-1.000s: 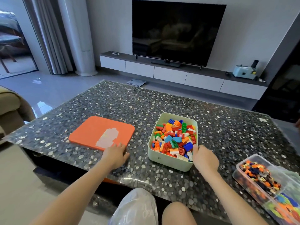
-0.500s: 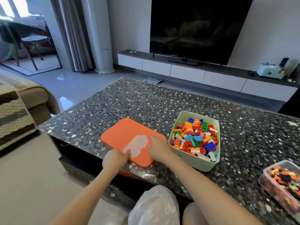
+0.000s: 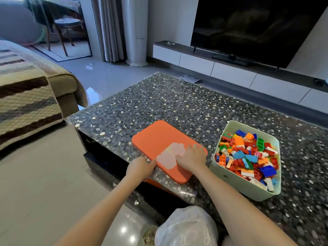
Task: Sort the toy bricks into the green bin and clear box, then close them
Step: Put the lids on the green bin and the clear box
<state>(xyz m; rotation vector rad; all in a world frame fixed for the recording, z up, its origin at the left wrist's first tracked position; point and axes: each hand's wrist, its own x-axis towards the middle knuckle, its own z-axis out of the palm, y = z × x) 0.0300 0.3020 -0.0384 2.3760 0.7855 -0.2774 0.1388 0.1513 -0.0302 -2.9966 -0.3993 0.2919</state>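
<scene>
The pale green bin (image 3: 236,181) stands uncovered on the speckled table (image 3: 177,107), heaped with mixed toy bricks (image 3: 248,157). To its left lies the flat orange lid (image 3: 156,137) with a worn pale patch. My left hand (image 3: 141,167) grips the lid's near left edge at the table's front. My right hand (image 3: 192,157) lies flat on top of the lid near its right side, fingers spread. The clear box is out of view.
A crumpled clear plastic bag (image 3: 186,228) rests on my lap below the table's front edge. A sofa with a striped blanket (image 3: 26,100) sits at the left. A TV (image 3: 257,27) and low cabinet (image 3: 230,68) stand behind the table.
My right hand left the green bin's corner and came to rest on the orange lid. My left hand took hold of the lid's near edge. My view swung left, and the clear box dropped out of sight.
</scene>
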